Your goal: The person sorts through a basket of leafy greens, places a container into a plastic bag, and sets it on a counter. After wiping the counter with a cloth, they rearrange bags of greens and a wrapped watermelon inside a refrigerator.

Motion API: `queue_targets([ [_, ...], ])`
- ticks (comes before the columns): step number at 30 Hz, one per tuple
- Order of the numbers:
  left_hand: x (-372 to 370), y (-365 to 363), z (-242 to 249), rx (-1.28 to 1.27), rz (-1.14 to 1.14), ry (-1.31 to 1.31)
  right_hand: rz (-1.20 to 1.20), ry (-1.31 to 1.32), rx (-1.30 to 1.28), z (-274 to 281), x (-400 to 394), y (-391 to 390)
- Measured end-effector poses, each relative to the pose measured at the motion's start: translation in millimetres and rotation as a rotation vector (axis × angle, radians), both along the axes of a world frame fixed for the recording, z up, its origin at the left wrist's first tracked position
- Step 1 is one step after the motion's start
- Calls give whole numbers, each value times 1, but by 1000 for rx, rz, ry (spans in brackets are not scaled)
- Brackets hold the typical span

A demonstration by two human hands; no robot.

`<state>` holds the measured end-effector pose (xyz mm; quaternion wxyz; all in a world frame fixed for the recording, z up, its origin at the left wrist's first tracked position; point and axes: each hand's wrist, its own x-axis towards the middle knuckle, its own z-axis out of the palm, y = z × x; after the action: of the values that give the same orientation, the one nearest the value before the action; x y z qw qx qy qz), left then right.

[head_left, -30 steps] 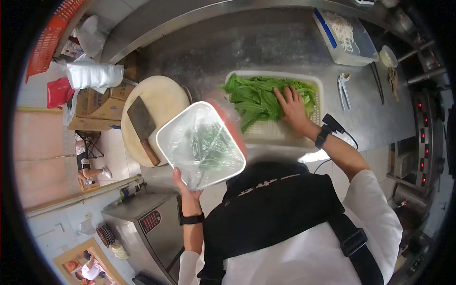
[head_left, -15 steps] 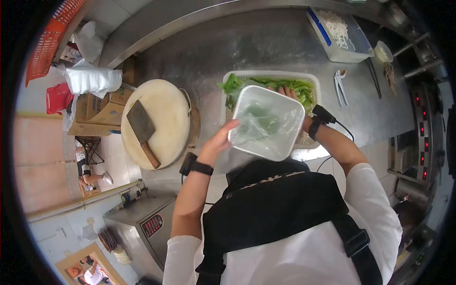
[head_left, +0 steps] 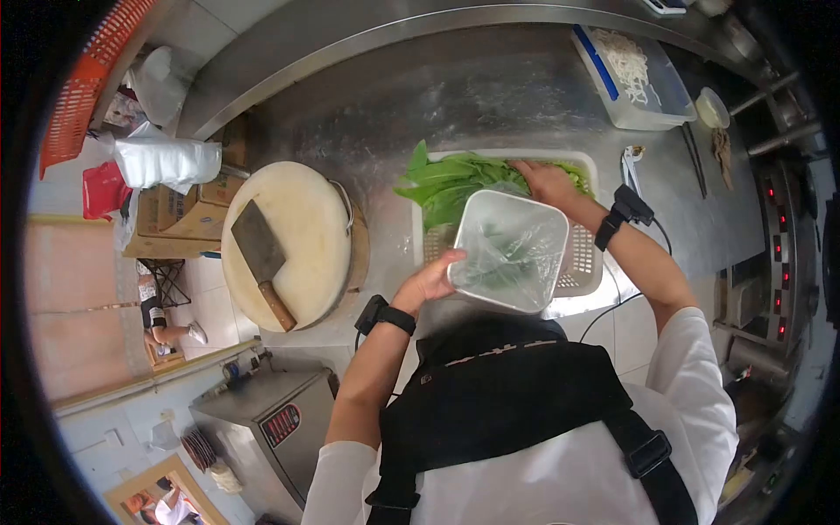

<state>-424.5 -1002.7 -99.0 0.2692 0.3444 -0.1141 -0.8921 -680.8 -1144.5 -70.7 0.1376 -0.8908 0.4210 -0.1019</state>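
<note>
My left hand (head_left: 433, 276) grips the left edge of a white square container (head_left: 560, 229) lined with a clear plastic bag (head_left: 516, 254). Some green shows through the bag at its bottom. Behind it, on the counter, sits a white perforated basket (head_left: 588, 278) with long leafy greens (head_left: 455, 185) in it. My right hand (head_left: 544, 181) is closed around some of these greens at the back of the basket; its fingertips are partly hidden among the leaves. The leaves stick out past the basket's back left corner. The container covers the basket's front middle.
To the left, a cleaver (head_left: 260, 245) lies on a round chopping block (head_left: 306, 201). Tongs (head_left: 630, 171) and a plastic tub of white noodles (head_left: 652, 109) are at the right. Cardboard boxes (head_left: 188, 210) stand beyond the left counter edge. A cooking station (head_left: 779, 236) borders the right.
The container has moved right and toward my body with my left hand. My right hand has come into fuller view, and the greens now bunch further left, over the basket's rim.
</note>
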Motion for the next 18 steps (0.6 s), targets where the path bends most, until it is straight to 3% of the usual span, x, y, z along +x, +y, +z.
queue_targets([
  [4, -3, 10, -3, -14, 13, 73, 10, -35, 116, 26, 6, 0],
  [10, -14, 5, 0, -37, 15, -79, 11, 2, 245, 11, 7, -20],
  [12, -20, -1, 11, -253, -141, -393, -4, 24, 319, 11, 10, -25],
  [13, -24, 1, 1, -253, -138, -393, 10, 53, 349, 12, 11, -27],
  [15, -30, 4, -21, -274, 64, -434, 25, 83, 376, 12, 11, -36],
  [17, -32, 4, -24, -358, 70, -479, 175, -38, 631, 9, 5, -47],
  [18, -33, 5, -25, -440, 76, -524, 177, -34, 633, 11, 1, -53],
])
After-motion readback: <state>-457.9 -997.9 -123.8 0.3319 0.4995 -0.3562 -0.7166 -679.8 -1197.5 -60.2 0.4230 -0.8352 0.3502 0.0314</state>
